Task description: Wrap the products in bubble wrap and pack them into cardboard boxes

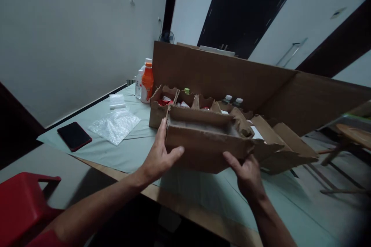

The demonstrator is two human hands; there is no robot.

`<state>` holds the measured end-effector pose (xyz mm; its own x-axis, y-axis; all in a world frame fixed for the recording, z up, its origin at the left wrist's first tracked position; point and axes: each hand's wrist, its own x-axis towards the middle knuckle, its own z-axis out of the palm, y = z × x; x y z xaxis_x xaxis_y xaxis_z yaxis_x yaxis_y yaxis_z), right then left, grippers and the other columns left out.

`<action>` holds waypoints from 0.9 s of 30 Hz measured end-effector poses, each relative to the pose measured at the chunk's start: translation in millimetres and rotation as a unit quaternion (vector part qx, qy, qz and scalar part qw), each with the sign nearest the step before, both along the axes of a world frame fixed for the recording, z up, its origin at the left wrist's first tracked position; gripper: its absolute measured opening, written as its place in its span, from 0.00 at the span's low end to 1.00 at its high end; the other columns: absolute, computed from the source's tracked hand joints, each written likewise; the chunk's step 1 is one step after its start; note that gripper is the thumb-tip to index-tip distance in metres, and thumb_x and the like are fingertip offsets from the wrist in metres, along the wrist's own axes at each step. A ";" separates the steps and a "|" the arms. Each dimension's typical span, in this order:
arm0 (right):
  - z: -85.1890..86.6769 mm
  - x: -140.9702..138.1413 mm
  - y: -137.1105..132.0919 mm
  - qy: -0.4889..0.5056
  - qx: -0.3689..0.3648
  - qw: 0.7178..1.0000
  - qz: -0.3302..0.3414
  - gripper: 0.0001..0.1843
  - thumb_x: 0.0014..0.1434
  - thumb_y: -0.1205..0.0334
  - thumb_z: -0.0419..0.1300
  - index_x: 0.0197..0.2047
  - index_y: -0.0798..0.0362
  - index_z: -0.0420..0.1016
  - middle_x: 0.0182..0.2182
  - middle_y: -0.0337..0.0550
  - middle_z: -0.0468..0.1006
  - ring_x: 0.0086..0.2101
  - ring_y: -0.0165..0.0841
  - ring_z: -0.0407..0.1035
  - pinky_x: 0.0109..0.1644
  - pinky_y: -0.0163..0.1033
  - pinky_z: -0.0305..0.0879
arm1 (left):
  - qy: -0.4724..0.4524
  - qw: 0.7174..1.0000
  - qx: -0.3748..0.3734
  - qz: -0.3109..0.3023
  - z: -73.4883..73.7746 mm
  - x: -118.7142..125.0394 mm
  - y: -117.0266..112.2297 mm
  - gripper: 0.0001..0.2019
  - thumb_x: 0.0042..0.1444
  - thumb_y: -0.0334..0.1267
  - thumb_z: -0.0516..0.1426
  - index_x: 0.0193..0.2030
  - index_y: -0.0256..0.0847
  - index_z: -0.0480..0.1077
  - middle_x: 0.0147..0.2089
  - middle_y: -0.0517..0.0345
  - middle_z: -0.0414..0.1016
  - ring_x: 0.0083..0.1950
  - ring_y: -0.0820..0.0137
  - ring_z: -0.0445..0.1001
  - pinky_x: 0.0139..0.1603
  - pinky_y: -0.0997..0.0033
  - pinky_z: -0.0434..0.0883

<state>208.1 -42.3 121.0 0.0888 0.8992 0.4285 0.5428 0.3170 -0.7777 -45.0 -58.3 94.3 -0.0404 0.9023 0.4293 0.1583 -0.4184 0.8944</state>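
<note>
Cardboard carton (pixel 208 144), a shallow brown box with torn and crumpled flaps, is held at its near wall above the front part of the desk (pixel 127 150), which is covered with a pale green sheet. The left hand (pixel 159 158) is closed on the carton's left corner, the thumb laid across the front face and the fingers hidden behind the side wall. The right hand (pixel 246 173) is placed under and against the lower front edge near the right end, with the thumb on the face and the fingers curled beneath; a firm grip is suggested, though the fingertips cannot be seen. Behind the carton a divided cardboard tray (pixel 162 104) is seen, with small capped bottles (pixel 233 100) standing in its cells, and a tall cardboard sheet (pixel 220 73) is stood behind that. An orange bottle (pixel 147 83) and a white bottle (pixel 139 83) are stood at the far left of the tray, bubble wrap (pixel 114 125) is spread on the sheet nearby, and a dark phone (pixel 74 136) lies just beside it. A red chair (pixel 23 200) is at the near left. The step in hand is judged to be the shifting or tilting of the carton toward the body. For the next move an even pull from both sides would be needed, since the walls look weak and the right flaps (pixel 290 150) hang loose.
</note>
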 end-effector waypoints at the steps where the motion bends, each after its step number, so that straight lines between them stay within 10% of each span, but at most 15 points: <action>1: -16.5 -3.5 0.8 0.015 -0.026 0.999 0.019 0.35 0.51 0.36 0.65 0.52 0.55 0.75 0.46 0.55 0.81 0.46 0.49 0.76 0.50 0.51 0.72 | -0.004 0.999 -0.031 0.007 -16.4 -1.9 -9.4 0.46 0.59 0.40 0.59 0.76 0.44 0.35 0.77 0.43 0.46 0.77 0.54 0.47 0.76 0.48 0.50; 9: -81.3 -39.0 37.0 0.108 -0.138 0.970 0.171 0.38 0.46 0.36 0.69 0.53 0.53 0.73 0.51 0.53 0.79 0.53 0.50 0.72 0.57 0.51 0.68 | 0.066 0.990 -0.096 0.082 -84.2 -59.9 -60.3 0.50 0.55 0.39 0.63 0.76 0.51 0.35 0.79 0.50 0.37 0.78 0.51 0.38 0.77 0.45 0.43; 16: -120.5 -23.8 21.9 0.086 -0.186 0.970 0.130 0.33 0.49 0.36 0.67 0.49 0.51 0.74 0.44 0.51 0.82 0.46 0.48 0.75 0.49 0.48 0.72 | 0.072 0.994 -0.083 -0.010 -110.1 -91.4 -18.0 0.70 0.37 0.45 0.74 0.76 0.49 0.27 0.79 0.45 0.36 0.77 0.43 0.44 0.75 0.41 0.48; 21: -111.8 -58.8 31.0 0.073 -0.174 0.973 0.131 0.32 0.51 0.36 0.66 0.49 0.53 0.74 0.45 0.52 0.82 0.45 0.46 0.75 0.49 0.48 0.72 | -0.038 0.998 -0.009 0.056 -106.2 -91.8 -10.7 0.66 0.38 0.52 0.72 0.77 0.46 0.35 0.75 0.42 0.51 0.73 0.43 0.56 0.71 0.45 0.60; 27: -91.8 -148.8 74.4 0.078 -0.060 0.961 0.259 0.46 0.54 0.43 0.67 0.70 0.48 0.57 0.64 0.52 0.69 0.59 0.45 0.67 0.61 0.50 0.66 | -0.101 0.949 -0.004 0.297 -68.7 -157.9 -18.0 0.58 0.39 0.50 0.72 0.73 0.45 0.46 0.65 0.43 0.67 0.62 0.47 0.72 0.59 0.47 0.75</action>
<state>59.4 32.1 29.2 -0.3294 0.8819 0.3373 0.2097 0.4167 -0.8845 -203.0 -76.3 25.6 -0.6243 0.6977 0.3513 0.1888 -0.3016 0.9346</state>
